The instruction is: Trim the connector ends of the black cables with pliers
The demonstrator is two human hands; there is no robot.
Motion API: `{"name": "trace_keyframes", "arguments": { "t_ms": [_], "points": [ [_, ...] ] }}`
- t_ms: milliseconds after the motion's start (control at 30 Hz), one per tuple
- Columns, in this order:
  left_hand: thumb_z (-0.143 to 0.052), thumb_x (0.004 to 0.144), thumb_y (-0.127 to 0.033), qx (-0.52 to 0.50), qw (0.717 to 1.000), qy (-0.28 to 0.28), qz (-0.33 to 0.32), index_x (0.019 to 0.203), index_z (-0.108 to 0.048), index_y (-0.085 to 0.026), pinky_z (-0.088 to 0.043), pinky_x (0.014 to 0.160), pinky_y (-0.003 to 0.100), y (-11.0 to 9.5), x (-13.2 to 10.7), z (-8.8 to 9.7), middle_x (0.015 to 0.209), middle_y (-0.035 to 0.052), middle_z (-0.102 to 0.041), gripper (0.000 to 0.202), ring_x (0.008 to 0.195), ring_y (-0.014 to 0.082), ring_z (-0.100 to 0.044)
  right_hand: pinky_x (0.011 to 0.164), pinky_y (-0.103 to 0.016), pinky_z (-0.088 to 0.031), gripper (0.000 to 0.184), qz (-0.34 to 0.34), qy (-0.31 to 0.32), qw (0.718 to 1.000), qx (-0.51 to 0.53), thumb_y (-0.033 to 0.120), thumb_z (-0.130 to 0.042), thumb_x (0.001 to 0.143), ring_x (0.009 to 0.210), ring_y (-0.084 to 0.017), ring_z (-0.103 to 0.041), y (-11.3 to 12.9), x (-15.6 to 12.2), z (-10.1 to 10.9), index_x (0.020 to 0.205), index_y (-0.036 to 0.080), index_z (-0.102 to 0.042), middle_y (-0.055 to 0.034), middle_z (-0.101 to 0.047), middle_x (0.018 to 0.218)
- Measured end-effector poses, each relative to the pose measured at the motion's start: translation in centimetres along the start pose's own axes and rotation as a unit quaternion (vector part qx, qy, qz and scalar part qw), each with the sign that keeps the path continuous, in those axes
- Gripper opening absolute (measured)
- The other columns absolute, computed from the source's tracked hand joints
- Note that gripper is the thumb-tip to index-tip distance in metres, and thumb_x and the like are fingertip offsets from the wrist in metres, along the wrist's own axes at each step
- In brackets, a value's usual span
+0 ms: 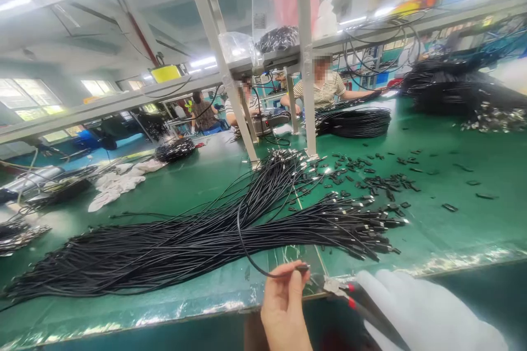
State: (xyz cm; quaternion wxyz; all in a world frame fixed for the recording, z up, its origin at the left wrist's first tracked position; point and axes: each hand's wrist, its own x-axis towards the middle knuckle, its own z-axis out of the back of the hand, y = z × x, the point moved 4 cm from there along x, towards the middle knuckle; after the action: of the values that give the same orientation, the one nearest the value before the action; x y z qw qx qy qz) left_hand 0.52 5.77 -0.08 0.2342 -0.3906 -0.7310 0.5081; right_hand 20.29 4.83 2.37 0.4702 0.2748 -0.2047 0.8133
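Note:
My bare left hand (pixel 284 301) pinches the end of a black cable (pixel 242 236) just behind its connector (pixel 302 268), at the near edge of the green table. The rest of that cable loops up over a large bundle of black cables (pixel 164 247). In a white glove, my right hand (pixel 424 312) is closed around a pair of pliers (pixel 370 307) with dark handles and red bands. The pliers' jaws (pixel 332 286) point left toward the connector, a short gap away from it. Many small black plastic pieces (pixel 387 184) are scattered on the table beyond.
Metal posts (pixel 307 66) rise from the green table (pixel 453 236) and carry a shelf. Coiled black cables (pixel 354 122) and a larger cable pile (pixel 448 88) lie at the far side and right. A white cloth (pixel 115 184) is at left. Co-workers (pixel 323 88) sit opposite.

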Motion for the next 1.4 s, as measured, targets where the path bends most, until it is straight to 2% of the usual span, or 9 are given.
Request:
{"name": "trace_keyframes", "arguments": {
  "t_ms": [133,267,400,500,767,900,1033,1200,1400],
  "points": [
    [-0.098,0.06,-0.047,-0.061,0.988,0.088,0.109,0.078,-0.077,-0.017,-0.061,0.07,0.025,-0.6,0.5,0.3,0.078,0.0047,-0.076,0.041,0.075,0.0174,-0.071,0.057,-0.034,-0.048,0.03,0.006,-0.008,1.0,-0.015,0.03,-0.064,0.085,0.077,-0.027,-0.068,-2.1,0.5,0.6,0.115,0.029,-0.07,-0.0084,-0.073,0.091],
    [-0.1,0.061,-0.035,-0.114,0.966,0.148,0.181,0.08,-0.078,-0.016,-0.057,0.065,0.024,-1.0,0.0,0.2,0.075,0.0044,-0.074,0.035,0.069,0.0155,-0.07,0.062,-0.039,-0.054,0.043,0.032,-0.012,0.999,-0.038,0.033,-0.061,0.088,0.091,-0.032,-0.069,-2.1,1.2,1.3,0.13,0.023,-0.065,-0.0118,-0.073,0.112],
    [-0.1,0.06,-0.033,-0.127,0.954,0.172,0.21,0.08,-0.079,-0.016,-0.055,0.063,0.023,-1.2,-0.6,0.0,0.074,0.0026,-0.073,0.034,0.064,0.0129,-0.067,0.069,-0.041,-0.055,0.043,0.102,-0.048,0.99,-0.085,0.031,-0.05,0.096,0.101,-0.032,-0.068,-1.1,1.6,2.2,0.134,0.014,-0.059,-0.0166,-0.07,0.12],
    [-0.101,0.059,-0.034,-0.126,0.949,0.182,0.223,0.08,-0.079,-0.017,-0.054,0.062,0.021,-1.3,-0.8,0.0,0.072,0.0017,-0.072,0.034,0.062,0.0111,-0.065,0.074,-0.04,-0.054,0.039,0.12,-0.062,0.987,-0.086,0.029,-0.048,0.097,0.103,-0.031,-0.067,-1.1,1.8,2.5,0.132,0.015,-0.06,-0.0157,-0.071,0.119],
    [-0.099,0.062,-0.037,-0.085,0.957,0.193,0.201,0.082,-0.08,-0.015,-0.053,0.061,0.022,-1.0,-1.0,0.4,0.074,0.0025,-0.071,0.035,0.064,0.0121,-0.065,0.082,-0.044,-0.056,0.048,0.144,-0.017,0.986,-0.079,0.028,-0.058,0.092,0.113,-0.033,-0.064,-1.4,1.3,2.3,0.14,0.019,-0.058,-0.0137,-0.067,0.132],
    [-0.097,0.065,-0.041,-0.028,0.955,0.226,0.19,0.081,-0.08,-0.014,-0.052,0.063,0.023,-1.0,-1.0,0.4,0.073,0.0051,-0.073,0.036,0.061,0.0132,-0.065,0.083,-0.044,-0.056,0.046,0.141,-0.032,0.987,-0.066,0.028,-0.057,0.093,0.114,-0.034,-0.063,-1.4,1.8,2.7,0.138,0.019,-0.059,-0.0141,-0.068,0.131],
    [-0.097,0.064,-0.042,-0.014,0.951,0.238,0.195,0.078,-0.079,-0.014,-0.052,0.063,0.023,-1.2,-0.9,0.4,0.074,0.0053,-0.074,0.036,0.06,0.0128,-0.065,0.081,-0.043,-0.057,0.043,0.141,-0.035,0.988,-0.046,0.028,-0.057,0.092,0.112,-0.033,-0.064,-1.2,2.6,3.0,0.134,0.019,-0.061,-0.014,-0.069,0.128],
    [-0.097,0.066,-0.039,-0.041,0.939,0.25,0.233,0.08,-0.079,-0.014,-0.05,0.061,0.022,-1.3,-1.1,0.6,0.072,0.0047,-0.071,0.034,0.06,0.0113,-0.062,0.077,-0.04,-0.057,0.035,0.145,-0.062,0.987,-0.028,0.027,-0.037,0.102,0.106,-0.029,-0.066,-0.7,3.4,3.6,0.124,0.014,-0.061,-0.0147,-0.071,0.12],
    [-0.097,0.067,-0.035,-0.086,0.916,0.272,0.283,0.08,-0.079,-0.013,-0.052,0.059,0.022,-0.6,-1.1,0.6,0.071,0.005,-0.071,0.031,0.06,0.0111,-0.063,0.065,-0.037,-0.057,0.04,0.14,-0.054,0.988,-0.029,0.032,-0.021,0.107,0.092,-0.025,-0.069,-0.5,3.8,4.0,0.118,0.019,-0.057,-0.0105,-0.074,0.105]
  ]
}}
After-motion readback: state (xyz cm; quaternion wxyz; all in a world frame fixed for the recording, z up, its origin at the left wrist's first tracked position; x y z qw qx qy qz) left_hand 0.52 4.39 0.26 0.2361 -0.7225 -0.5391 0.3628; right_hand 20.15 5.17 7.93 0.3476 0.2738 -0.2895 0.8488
